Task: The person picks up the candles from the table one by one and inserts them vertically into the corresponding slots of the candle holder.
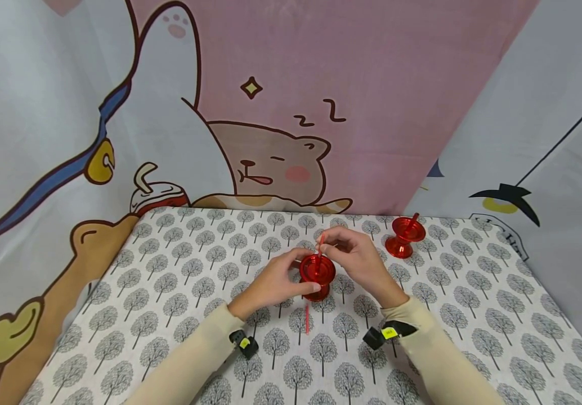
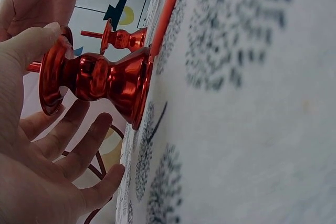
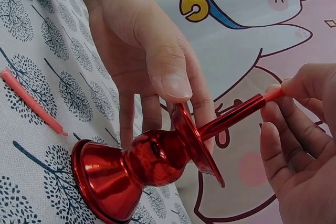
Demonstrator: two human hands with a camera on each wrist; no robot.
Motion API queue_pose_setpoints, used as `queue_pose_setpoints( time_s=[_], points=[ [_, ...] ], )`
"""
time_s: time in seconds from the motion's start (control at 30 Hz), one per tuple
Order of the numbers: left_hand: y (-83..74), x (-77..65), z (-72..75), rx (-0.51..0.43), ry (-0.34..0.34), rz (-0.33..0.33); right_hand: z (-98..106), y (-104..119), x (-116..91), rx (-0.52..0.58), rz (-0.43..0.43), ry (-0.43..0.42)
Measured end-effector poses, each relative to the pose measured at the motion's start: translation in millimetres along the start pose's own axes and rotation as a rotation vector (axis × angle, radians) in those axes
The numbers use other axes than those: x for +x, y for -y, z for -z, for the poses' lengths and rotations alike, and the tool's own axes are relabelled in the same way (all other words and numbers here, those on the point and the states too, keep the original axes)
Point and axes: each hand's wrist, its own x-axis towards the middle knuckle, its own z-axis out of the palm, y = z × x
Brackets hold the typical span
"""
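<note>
A shiny red metallic candle holder [image 1: 323, 292] stands on the cloth, with a wide dish on top and a tube rising from its middle. My left hand [image 1: 277, 279] holds it by the dish, thumb on the near rim [image 3: 184, 124] and fingers on the far side. Above the tube, my right hand [image 1: 354, 254] pinches a thin red candle [image 3: 273, 95] between thumb and forefinger. The candle's lower end meets the tube's mouth; how deep it sits is hidden. Just in front of the holder a second thin red candle [image 1: 307, 319] lies on the cloth.
A matching red candle holder [image 1: 399, 248] stands at the back right. The tablecloth [image 1: 179, 337] has a tree print. Cartoon-printed fabric [image 1: 372, 112] hangs behind the table and at both sides.
</note>
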Motion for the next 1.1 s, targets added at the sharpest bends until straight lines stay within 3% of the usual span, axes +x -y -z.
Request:
queue_pose_setpoints(
  time_s=[0.47,1.1],
  points=[
    [0.1,-0.8,0.2,0.008,-0.001,0.002,0.3,-2.2,0.7,-0.005,0.012,0.009],
    [-0.3,-0.7,0.3,-0.004,0.005,-0.002,3.5,-5.6,0.3,-0.072,0.112,0.035]
  ],
)
